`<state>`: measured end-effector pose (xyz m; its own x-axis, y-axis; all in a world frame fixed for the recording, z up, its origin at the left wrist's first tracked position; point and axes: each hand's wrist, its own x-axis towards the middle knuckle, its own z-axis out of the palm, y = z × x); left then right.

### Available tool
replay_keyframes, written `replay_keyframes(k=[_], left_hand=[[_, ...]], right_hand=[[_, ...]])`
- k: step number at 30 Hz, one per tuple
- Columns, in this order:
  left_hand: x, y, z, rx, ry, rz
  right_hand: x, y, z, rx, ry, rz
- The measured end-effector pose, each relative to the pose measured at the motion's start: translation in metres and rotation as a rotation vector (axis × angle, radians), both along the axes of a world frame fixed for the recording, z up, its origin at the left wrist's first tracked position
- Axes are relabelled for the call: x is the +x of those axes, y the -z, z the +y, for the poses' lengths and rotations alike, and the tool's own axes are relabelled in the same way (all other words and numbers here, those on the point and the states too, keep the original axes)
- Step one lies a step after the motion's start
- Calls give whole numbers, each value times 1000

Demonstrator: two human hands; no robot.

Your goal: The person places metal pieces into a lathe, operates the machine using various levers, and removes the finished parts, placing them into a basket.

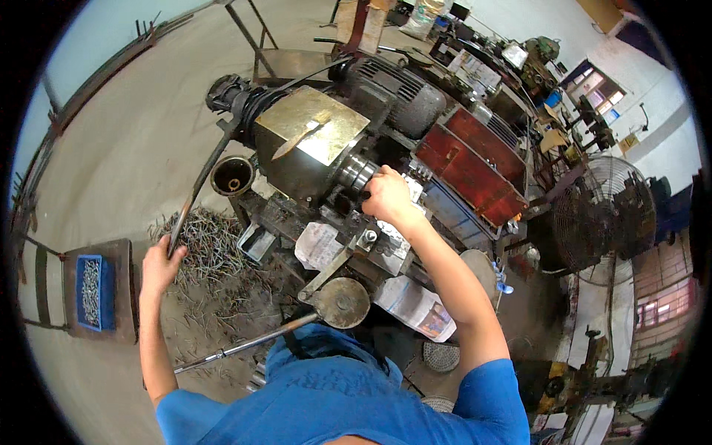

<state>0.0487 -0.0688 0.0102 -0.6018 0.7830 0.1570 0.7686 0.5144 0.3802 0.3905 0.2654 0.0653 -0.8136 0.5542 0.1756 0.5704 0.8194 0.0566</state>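
Note:
My left hand [161, 268] is closed round the lower end of a long dark metal lever [196, 189], which rises to the back end of a small lathe [293, 169]. At the lathe's shiny round chuck [356, 172], my right hand [389, 197] has its fingers curled in against the front face. Whatever those fingers hold is hidden behind the hand. A brass-coloured sheet [337, 133] covers the headstock, with a thin tan strip [297, 141] lying on it. Below the right hand sits a tool post with a bolt [368, 236].
Curly metal shavings [215, 252] heap on the floor at left, near a blue bin of small metal parts [90, 293]. A round plate [341, 302] and a bar [245, 345] lie close to my body. Behind are a motor [400, 93], red tray [471, 165] and large fan [601, 211].

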Motion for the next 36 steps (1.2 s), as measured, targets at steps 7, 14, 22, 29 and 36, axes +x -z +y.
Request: replay_keyframes(k=[7, 14, 22, 29, 36], left_hand=[[-90, 14, 15, -233, -72, 438], [-192, 21, 37, -294, -70, 533], [-37, 86, 95, 378, -142, -122], [28, 208, 145, -407, 429, 132], [7, 179, 164, -568, 410, 276]], right_hand=[[6, -3, 1, -40, 26, -16], [3, -12, -5, -49, 53, -76], [83, -61, -70, -104, -60, 460], [239, -39, -132, -47, 470, 387], [446, 77, -206, 118, 1030, 194]])
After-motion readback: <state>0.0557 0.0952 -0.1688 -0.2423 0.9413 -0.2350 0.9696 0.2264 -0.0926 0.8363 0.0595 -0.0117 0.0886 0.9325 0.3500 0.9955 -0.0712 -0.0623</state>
